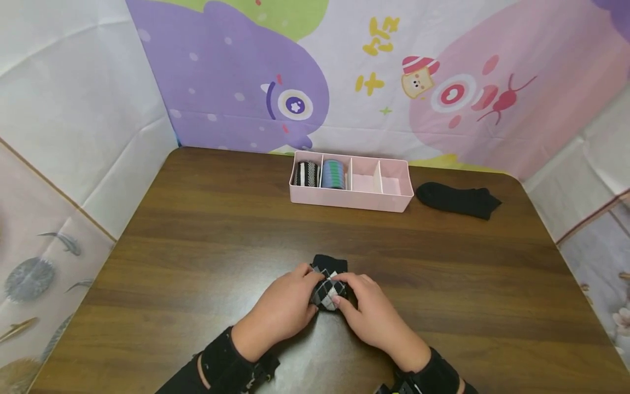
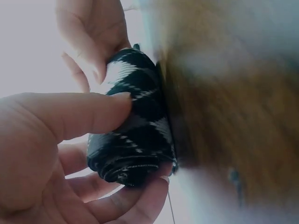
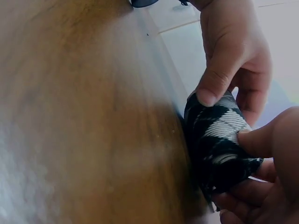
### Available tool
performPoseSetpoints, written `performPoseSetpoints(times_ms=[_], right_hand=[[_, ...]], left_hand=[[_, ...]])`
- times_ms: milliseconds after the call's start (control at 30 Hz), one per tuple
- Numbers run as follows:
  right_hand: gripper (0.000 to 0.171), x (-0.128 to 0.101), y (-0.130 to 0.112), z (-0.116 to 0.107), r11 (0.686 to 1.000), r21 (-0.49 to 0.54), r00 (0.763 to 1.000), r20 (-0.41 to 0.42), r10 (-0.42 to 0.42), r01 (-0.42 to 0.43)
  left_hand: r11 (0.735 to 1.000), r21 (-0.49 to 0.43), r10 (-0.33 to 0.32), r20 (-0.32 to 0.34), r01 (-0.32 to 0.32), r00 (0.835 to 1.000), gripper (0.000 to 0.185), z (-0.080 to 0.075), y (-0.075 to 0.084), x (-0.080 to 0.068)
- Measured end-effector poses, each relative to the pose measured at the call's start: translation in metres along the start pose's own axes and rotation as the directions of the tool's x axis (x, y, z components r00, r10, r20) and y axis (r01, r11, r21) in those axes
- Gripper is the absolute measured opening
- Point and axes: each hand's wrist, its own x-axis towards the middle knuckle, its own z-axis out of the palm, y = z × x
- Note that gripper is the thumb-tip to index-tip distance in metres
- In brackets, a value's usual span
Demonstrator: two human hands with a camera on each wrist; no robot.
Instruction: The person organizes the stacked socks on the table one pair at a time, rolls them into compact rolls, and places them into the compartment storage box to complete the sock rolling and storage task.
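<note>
A rolled black sock with a grey-and-white argyle pattern (image 1: 327, 287) lies on the brown wooden table (image 1: 206, 230), near its front middle. My left hand (image 1: 287, 303) grips the roll from the left, thumb on top and fingers curled beneath, as the left wrist view shows on the sock roll (image 2: 135, 130). My right hand (image 1: 366, 309) pinches the same roll from the right; the right wrist view shows the argyle sock (image 3: 217, 144) between thumb and fingers. A loose black tail of the sock sticks out behind the roll.
A pink divided organiser box (image 1: 394, 194) stands at the back middle. Its left compartments hold a black-and-white rolled sock (image 1: 306, 174) and a blue-green striped roll (image 1: 333, 174). A flat black sock (image 1: 458, 200) lies right of the box. Patterned cloth walls surround the table.
</note>
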Motion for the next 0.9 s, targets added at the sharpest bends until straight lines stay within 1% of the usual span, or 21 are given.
performPoseSetpoints(times_ms=[133, 267, 433, 500, 667, 767, 900], right_hand=[[0.027, 0.0006, -0.0007, -0.0001, 0.999, 0.023, 1.0, 0.005, 0.027, -0.027], [0.026, 0.0002, -0.001, -0.0004, 0.999, 0.01, 0.999, 0.009, 0.034, -0.034], [0.027, 0.0006, -0.0007, 0.0011, 0.999, -0.019, 0.999, 0.004, 0.049, -0.048], [0.028, 0.0012, -0.0008, 0.0016, 0.998, -0.025, 0.999, -0.001, 0.052, -0.052], [0.035, 0.0002, -0.0005, 0.0016, 0.998, -0.017, 0.998, -0.015, 0.057, -0.058], [0.039, -0.0012, 0.0005, -0.0001, 0.998, -0.017, 0.999, -0.014, 0.053, -0.053], [0.044, -0.0019, 0.0029, -0.0034, 0.999, -0.001, 0.999, 0.016, 0.052, -0.052]], left_hand=[[1.0, -0.026, -0.009, 0.003, 0.009, 1.0, 0.046, 0.0007, -0.0009, -0.0003], [1.0, -0.022, 0.012, 0.003, -0.012, 1.0, 0.034, 0.0019, -0.0022, -0.0001], [0.997, 0.016, 0.075, -0.027, -0.074, 0.997, 0.036, 0.003, -0.0027, 0.0], [0.996, 0.035, 0.087, -0.031, -0.086, 0.996, 0.037, 0.0037, -0.0027, 0.0003], [0.996, 0.029, 0.084, -0.018, -0.084, 0.996, 0.039, 0.0043, -0.0017, 0.0023], [0.996, 0.015, 0.084, -0.029, -0.084, 0.996, 0.037, 0.0043, -0.0015, 0.0033], [0.995, 0.006, 0.099, -0.048, -0.099, 0.994, 0.034, 0.0046, -0.0019, 0.0033]])
